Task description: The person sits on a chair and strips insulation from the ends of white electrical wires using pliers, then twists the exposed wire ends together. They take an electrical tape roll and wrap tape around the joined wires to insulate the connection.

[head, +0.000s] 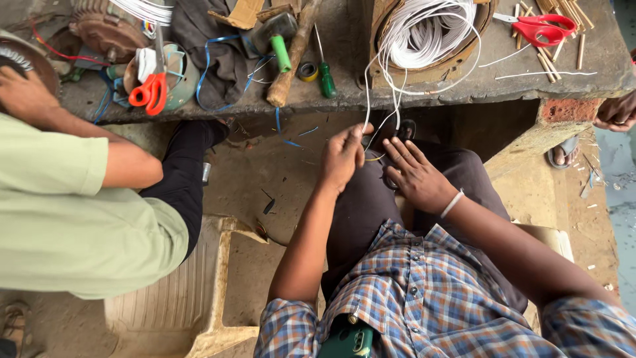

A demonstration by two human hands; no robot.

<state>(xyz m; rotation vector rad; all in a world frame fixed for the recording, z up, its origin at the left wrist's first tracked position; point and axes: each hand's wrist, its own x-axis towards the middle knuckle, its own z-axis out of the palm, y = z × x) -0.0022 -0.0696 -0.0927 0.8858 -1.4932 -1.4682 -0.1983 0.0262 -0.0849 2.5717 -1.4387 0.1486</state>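
My left hand (341, 159) is closed around thin white wires (368, 99) over my lap. These strands run down from a white wire coil (427, 33) lying in a round housing (457, 63) on the concrete bench (344, 96). Just to the right, my right hand (417, 176) rests on my dark trouser knee with its fingers spread, fingertips next to the wires. It wears a white wristband. A thin yellowish strand (374, 158) shows between the two hands.
A co-worker in a green shirt (66, 219) sits at left, one hand (23, 93) on a motor part. The bench holds orange scissors (149, 89), red scissors (540, 26), a green screwdriver (326, 76), a hammer (288, 59), a tape roll (307, 71) and wooden sticks (563, 46). A beige plastic stool (192, 292) stands below.
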